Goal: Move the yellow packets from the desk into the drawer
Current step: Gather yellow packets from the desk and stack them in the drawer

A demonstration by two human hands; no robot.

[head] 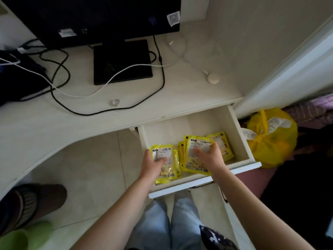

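Brown slipper (34, 204) on the floor, well left of the drawer (242, 141); a green slipper (23, 237) just below it.

Desk (54, 127) runs above the drawer. On it, left to right: black cables (59, 69), monitor base (122, 62) under the dark monitor (90, 15), a white cable (111, 78) crossing the base, a small round white puck (213, 79) well above the drawer's back edge. I see no yellow packets on the desk top.

Drawer pulled open, white inside. My left hand (153, 165) is at the drawer's left side, fingers closed around a yellow packet (163, 156), thumb on its left edge. More yellow packets lie beneath and beside it on the drawer floor.

My right hand (210, 157) is at the drawer's middle, fingers curled over the top of a second yellow packet (194, 159), pressing or gripping it; I cannot tell whether it is lifted clear of the pile under it. Another packet (223, 143) shows behind that hand, toward the drawer's right wall.

Right of the drawer, a knotted yellow plastic bag (270, 139) sits low beside it.
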